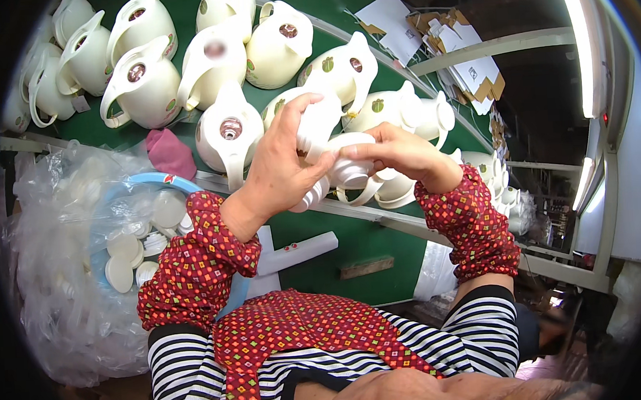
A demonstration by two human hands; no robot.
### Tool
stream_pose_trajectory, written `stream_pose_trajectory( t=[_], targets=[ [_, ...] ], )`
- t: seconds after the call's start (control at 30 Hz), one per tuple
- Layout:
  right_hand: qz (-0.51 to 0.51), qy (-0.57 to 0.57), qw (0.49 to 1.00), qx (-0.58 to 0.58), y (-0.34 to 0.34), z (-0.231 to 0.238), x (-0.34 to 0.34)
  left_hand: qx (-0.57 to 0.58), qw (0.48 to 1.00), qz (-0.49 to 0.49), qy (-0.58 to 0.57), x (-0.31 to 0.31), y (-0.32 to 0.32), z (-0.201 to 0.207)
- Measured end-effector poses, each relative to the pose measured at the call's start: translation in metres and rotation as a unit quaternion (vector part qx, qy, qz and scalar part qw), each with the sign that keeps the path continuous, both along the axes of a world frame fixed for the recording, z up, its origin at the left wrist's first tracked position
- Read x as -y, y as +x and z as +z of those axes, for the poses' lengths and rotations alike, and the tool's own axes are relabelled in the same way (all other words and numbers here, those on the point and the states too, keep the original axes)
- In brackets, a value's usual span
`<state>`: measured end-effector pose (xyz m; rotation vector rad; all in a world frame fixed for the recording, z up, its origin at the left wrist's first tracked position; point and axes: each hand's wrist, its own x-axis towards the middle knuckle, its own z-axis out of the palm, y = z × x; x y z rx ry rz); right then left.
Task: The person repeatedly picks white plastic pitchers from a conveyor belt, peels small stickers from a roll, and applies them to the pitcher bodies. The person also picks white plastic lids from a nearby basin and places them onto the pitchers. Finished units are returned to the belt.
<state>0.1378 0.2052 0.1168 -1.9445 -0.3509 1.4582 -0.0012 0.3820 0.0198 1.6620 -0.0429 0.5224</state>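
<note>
Both my hands are raised and close together over the near row of cream vacuum jugs (230, 129). My left hand (278, 155) is curled round white ribbed plastic stoppers (316, 124), one showing above the thumb and another below the palm. My right hand (405, 152) pinches a white, round, stepped stopper (353, 168) between thumb and fingers. My left thumb reaches the edge of that same piece. Part of each stopper is hidden by the fingers, and white jugs behind them blur the outlines.
A blue basin (149, 178) at the left holds white lids (122, 248) under clear plastic bags (64, 286). Beside it lies a pink cloth (171, 154). A metal rail (390, 222) crosses the green bench, with a white plastic bar (298, 253) nearer me. Cardboard pieces (465, 55) are stacked at the far right.
</note>
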Motion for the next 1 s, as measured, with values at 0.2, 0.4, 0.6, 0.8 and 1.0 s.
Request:
stream_pose_trajectory(
  t=[0.2, 0.4, 0.6, 0.8, 1.0],
  targets=[
    [-0.083, 0.067, 0.991, -0.081, -0.001, -0.012, -0.005, 0.016, 0.998, 0.036, -0.041, -0.003, 0.024, -0.015],
    [0.016, 0.051, 0.99, 0.13, 0.053, -0.027, 0.002, -0.022, 0.974, 0.043, -0.222, -0.012, 0.027, -0.007],
    [0.113, -0.008, 0.817, 0.565, 0.154, -0.075, 0.001, -0.062, 0.958, 0.102, -0.261, -0.043, 0.01, -0.029],
    [0.201, -0.059, 0.824, 0.526, 0.169, -0.075, -0.012, -0.082, 0.934, 0.12, -0.326, -0.054, 0.004, -0.047],
    [0.318, -0.059, 0.799, 0.507, 0.17, -0.042, -0.03, -0.078, 0.947, 0.112, -0.291, -0.057, 0.004, -0.049]
  ],
)
